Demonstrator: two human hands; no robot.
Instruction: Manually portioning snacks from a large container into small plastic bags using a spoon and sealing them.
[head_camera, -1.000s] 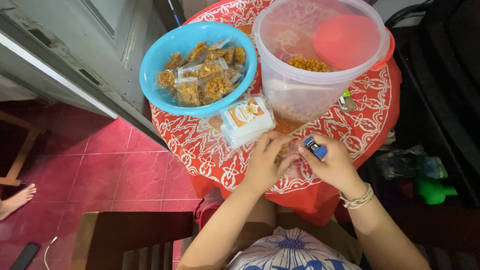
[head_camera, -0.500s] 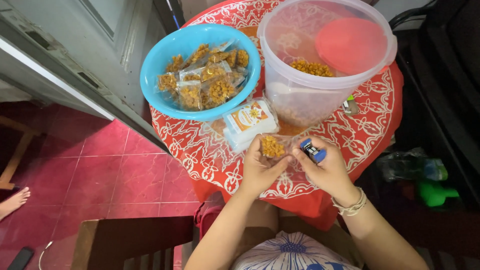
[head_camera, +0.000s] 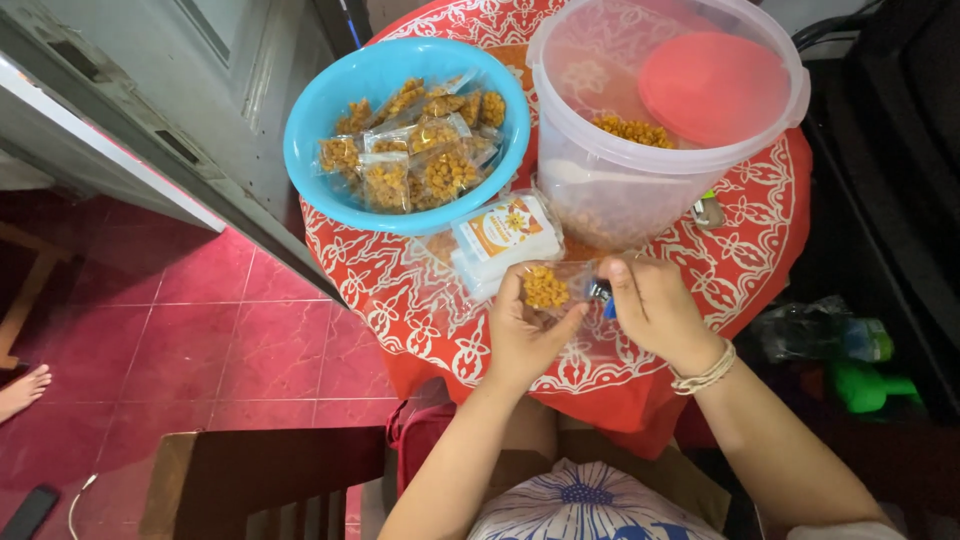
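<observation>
Since the earlier frame, both hands are sitting closer together and the blue lighter is now mostly hidden inside the right hand, where before it was showing clearly above the fingers. The left hand (head_camera: 525, 335) is grasping a small clear packet of yellow snack (head_camera: 547, 288), pinching it between thumb and fingers at the near edge of the round table. The right hand (head_camera: 655, 310) is touching the packet's right end and is clenching around the blue lighter (head_camera: 603, 296), of which only a sliver is showing between the two hands. The packet is lying just above the red patterned tablecloth (head_camera: 400, 290), near the person's body.

Just beyond the packet, a stack of labelled bags (head_camera: 505, 240) is resting on the cloth. Farther left, a blue bowl (head_camera: 320, 130) is holding several filled packets. Farther right, a clear plastic tub (head_camera: 600, 190) is holding loose yellow snack, with a pink lid (head_camera: 715, 90) lying inside it. A corded bracelet (head_camera: 705, 372) is circling the right wrist. A bare foot (head_camera: 20, 388) of another person is showing at the left edge on the red tiled floor (head_camera: 180, 340).
</observation>
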